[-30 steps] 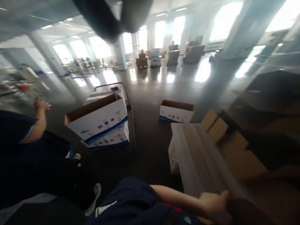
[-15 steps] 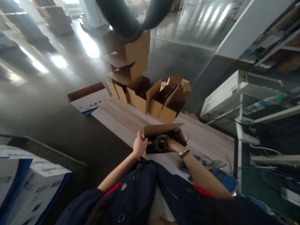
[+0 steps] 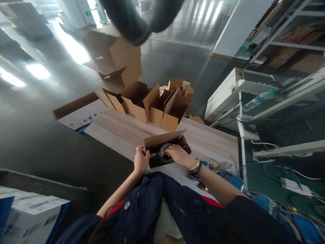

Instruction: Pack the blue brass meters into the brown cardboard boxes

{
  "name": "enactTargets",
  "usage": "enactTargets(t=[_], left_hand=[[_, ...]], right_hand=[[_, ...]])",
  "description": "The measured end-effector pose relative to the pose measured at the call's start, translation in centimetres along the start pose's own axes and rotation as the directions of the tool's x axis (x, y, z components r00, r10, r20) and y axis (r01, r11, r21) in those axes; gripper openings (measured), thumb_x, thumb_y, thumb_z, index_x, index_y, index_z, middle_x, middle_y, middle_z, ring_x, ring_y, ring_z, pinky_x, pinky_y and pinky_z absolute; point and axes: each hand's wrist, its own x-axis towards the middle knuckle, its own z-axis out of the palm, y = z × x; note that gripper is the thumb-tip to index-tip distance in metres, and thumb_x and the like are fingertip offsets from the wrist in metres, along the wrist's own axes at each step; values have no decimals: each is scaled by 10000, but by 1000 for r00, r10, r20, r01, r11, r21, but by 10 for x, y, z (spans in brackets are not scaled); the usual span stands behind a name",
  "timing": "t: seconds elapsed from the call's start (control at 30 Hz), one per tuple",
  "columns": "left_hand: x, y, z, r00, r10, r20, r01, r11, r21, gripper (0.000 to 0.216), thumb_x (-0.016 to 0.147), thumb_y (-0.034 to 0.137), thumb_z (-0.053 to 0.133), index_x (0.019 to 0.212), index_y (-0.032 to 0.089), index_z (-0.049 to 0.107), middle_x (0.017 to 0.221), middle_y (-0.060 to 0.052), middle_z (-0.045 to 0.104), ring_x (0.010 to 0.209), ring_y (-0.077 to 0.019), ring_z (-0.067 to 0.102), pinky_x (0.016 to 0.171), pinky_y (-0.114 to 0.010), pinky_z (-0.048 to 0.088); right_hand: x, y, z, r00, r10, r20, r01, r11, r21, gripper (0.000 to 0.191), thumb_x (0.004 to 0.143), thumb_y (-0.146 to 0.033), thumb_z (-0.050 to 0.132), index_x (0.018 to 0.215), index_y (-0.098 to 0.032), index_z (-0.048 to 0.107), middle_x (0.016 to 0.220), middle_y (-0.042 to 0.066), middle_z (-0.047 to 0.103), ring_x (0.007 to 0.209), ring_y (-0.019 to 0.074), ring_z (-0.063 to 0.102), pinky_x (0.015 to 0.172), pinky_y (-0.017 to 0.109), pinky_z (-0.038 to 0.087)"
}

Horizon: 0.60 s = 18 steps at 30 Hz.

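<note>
The wooden counter (image 3: 119, 130) runs from the left middle of the frame to the right middle. At its far edge, in the upper centre, sits a heap of cartons (image 3: 142, 101), brown and open, flaps up, stacked into one another; what is in them I cannot see. Left of the counter an open printed carton (image 3: 78, 115), white and blue, stands on the floor (image 3: 38, 142), its inside hidden.

The small box (image 3: 162, 139) lies on the counter's near edge, centre frame, with a cable coil (image 3: 162, 151) in its dark interior. The left hand (image 3: 141, 161) curls around the box's left end. The right hand (image 3: 179, 154) reaches inside, fingers laid on the coil; whether they pinch it I cannot tell.

Half a second ago the coil lay in plain sight with the right hand beside it; now that hand covers part of it. The left hand's grip is unchanged.

The box's long axis runs left to right, rising slightly rightward; its lid flap stands along the far side.
</note>
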Motion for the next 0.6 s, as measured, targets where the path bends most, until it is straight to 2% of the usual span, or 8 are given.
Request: enactTargets(t=[0.1, 0.2, 0.3, 0.37, 0.43, 0.5, 0.53, 0.6], left_hand=[[-1, -2, 1, 999, 20, -44, -19, 999, 36, 193, 818, 280, 525, 976, 199, 449, 693, 37, 552, 641, -136, 557, 587, -234, 382], [-2, -6, -1, 994, 98, -55, -91, 989, 114, 102, 831, 293, 506, 865, 203, 473, 648, 40, 526, 600, -129, 531, 572, -233, 382], [-1, -4, -1, 977, 213, -28, -205, 964, 169, 108, 847, 291, 485, 887, 199, 525, 665, 26, 541, 627, -132, 545, 618, -241, 423], [1, 1, 4, 956, 294, 18, -292, 936, 196, 185, 858, 283, 475, 1005, 201, 553, 790, -14, 593, 740, -149, 581, 697, -260, 459], [2, 8, 16, 930, 360, 76, -368, 902, 225, 314, 849, 296, 501, 1145, 191, 528, 1014, -76, 604, 939, -189, 581, 820, -300, 467], [4, 13, 31, 908, 388, 158, -416, 877, 239, 468, 816, 328, 560, 1243, 159, 472, 1219, -132, 532, 1118, -243, 517, 942, -357, 431], [5, 13, 39, 896, 390, 212, -434, 871, 232, 509, 802, 330, 579, 1260, 145, 458, 1270, -146, 500, 1170, -261, 483, 983, -380, 406], [8, 7, 50, 867, 401, 297, -464, 867, 183, 442, 818, 276, 548, 1235, 146, 479, 1284, -139, 496, 1201, -258, 463, 1021, -403, 380]], right_hand=[[15, 7, 23, 997, -14, 75, 2, 987, 158, 217, 867, -124, 480, 897, -156, 693, 979, 61, 690, 958, 158, 599, 882, 258, 433], [15, 17, 41, 987, 110, 115, -125, 983, 134, 213, 788, -38, 505, 810, -112, 703, 918, 103, 698, 920, 184, 620, 880, 287, 445], [1, 24, 37, 975, 222, 21, -223, 966, 132, 308, 776, -5, 435, 917, -90, 695, 959, 150, 685, 930, 213, 625, 868, 327, 459], [-11, 34, 24, 964, 225, -141, -182, 947, 266, 318, 812, -63, 424, 979, -142, 683, 981, 110, 685, 946, 200, 624, 883, 321, 465], [-23, 54, 8, 871, 319, -373, -117, 872, 475, 300, 872, -172, 400, 1040, -160, 649, 1026, 91, 671, 986, 188, 611, 919, 328, 457], [-28, 78, -1, 744, 492, -452, -91, 746, 660, 350, 889, -261, 405, 1168, -113, 558, 1156, 137, 616, 1057, 195, 581, 926, 341, 455], [-28, 88, -1, 723, 546, -425, -95, 687, 721, 404, 866, -281, 455, 1218, -90, 508, 1209, 165, 584, 1072, 201, 574, 905, 341, 465], [-20, 100, 9, 772, 550, -317, -117, 614, 781, 537, 747, -259, 607, 1239, -88, 474, 1236, 176, 570, 1063, 213, 582, 866, 332, 486]])
